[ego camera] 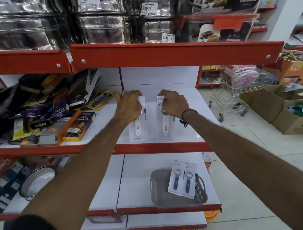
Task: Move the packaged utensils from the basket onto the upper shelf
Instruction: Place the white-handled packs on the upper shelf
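Note:
Two clear packs with white-handled utensils lie flat on the white upper shelf (190,129). My left hand (129,105) grips the top of the left pack (138,128). My right hand (174,103) grips the top of the right pack (165,128). Both packs rest on the shelf surface with their handles pointing toward me. On the shelf below, a grey basket (160,197) holds two more packs with dark-handled openers (182,181), leaning over its right rim.
A heap of boxed and bagged goods (49,115) fills the upper shelf left of my hands. Steel containers (101,28) stand on the shelf above. A wire trolley (239,92) and cardboard boxes (284,115) stand on the tiled floor to the right.

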The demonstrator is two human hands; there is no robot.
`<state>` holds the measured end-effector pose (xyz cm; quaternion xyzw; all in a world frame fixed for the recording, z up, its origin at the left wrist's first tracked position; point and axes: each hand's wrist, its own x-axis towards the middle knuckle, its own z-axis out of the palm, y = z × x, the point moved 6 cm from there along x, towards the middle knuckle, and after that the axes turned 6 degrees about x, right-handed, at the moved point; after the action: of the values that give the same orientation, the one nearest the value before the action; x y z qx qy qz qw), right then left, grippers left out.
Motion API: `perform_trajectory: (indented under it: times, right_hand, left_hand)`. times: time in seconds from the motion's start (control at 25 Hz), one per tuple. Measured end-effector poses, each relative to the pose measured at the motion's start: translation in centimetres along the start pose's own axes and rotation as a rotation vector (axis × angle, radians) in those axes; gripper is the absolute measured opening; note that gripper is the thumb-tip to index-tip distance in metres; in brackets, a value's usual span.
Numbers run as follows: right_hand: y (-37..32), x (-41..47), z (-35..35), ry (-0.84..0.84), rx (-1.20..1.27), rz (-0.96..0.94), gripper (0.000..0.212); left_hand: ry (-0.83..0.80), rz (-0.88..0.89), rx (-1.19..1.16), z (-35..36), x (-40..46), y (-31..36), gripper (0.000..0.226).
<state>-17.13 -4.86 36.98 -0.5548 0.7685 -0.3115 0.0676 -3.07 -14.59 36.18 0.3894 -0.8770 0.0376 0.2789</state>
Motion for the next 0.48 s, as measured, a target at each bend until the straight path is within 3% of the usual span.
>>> perform_trajectory:
  times: [0.32, 0.48]
  right_hand:
    - [4.1, 2.7, 7.0, -0.168, -0.005, 0.078, 0.037]
    - [5.3, 2.5, 8.8, -0.253, -0.151, 0.066, 0.049]
  left_hand:
    - [-0.167, -0.036, -0.002, 7.7, -1.5, -0.9, 0.039]
    - [-0.302, -0.039, 0.040, 9.6, -2.2, -0.9, 0.045]
